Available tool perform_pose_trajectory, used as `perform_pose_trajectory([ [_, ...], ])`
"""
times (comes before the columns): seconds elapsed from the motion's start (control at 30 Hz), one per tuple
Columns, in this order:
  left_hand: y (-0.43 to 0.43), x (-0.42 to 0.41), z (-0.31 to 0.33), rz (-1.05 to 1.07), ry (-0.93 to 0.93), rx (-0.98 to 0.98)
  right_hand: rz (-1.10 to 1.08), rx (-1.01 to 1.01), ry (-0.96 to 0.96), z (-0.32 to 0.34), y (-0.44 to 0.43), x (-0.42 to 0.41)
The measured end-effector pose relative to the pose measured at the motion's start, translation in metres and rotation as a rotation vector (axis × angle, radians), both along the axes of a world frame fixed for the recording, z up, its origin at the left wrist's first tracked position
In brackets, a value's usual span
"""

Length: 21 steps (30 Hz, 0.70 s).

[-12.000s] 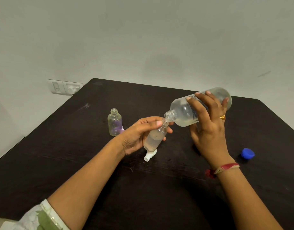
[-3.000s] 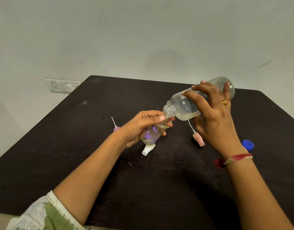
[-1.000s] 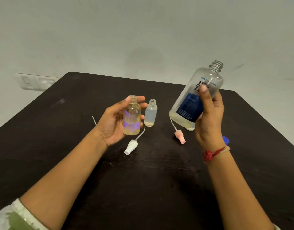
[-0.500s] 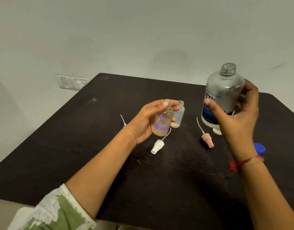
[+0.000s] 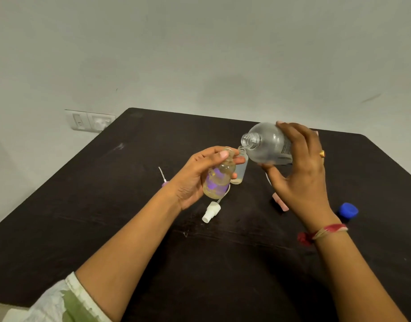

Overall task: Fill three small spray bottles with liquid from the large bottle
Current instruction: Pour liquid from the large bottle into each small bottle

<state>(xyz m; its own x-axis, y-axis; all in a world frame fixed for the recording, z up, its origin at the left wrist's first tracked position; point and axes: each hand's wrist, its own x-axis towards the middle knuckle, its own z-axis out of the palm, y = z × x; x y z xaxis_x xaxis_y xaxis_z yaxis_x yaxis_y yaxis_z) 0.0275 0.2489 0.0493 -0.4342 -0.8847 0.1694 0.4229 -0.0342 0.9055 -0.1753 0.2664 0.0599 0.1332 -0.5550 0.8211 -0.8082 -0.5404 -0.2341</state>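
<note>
The dark rectangular wooden table [image 5: 130,228] is seen below; the large clear plastic bottle [image 5: 267,145] is gripped, tipped sideways, by the right hand [image 5: 302,173]; the small purple-patterned clear bottle [image 5: 218,180] is clasped by the left hand [image 5: 197,175], above the table; a small frosted bottle [image 5: 240,169] is stood just behind it.

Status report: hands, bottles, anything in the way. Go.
Left hand grips purple-flowered small bottle. Right hand tips large bottle, mouth toward it. Frosted small bottle stands just behind. White spray top lies on table, clear of pour.
</note>
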Motion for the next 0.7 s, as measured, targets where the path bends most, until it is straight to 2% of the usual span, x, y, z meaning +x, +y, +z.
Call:
perform_pose_trajectory([
  [0.4, 0.003, -0.0022, 0.0008, -0.057, -0.02, 0.007, -0.114, -0.059, 0.215, 0.0064, 0.0022, -0.0004],
  [0.7, 0.0014, -0.0012, -0.004, -0.091, -0.047, 0.033, -0.092, -0.073, 0.248, 0.0091, 0.0045, 0.0021],
])
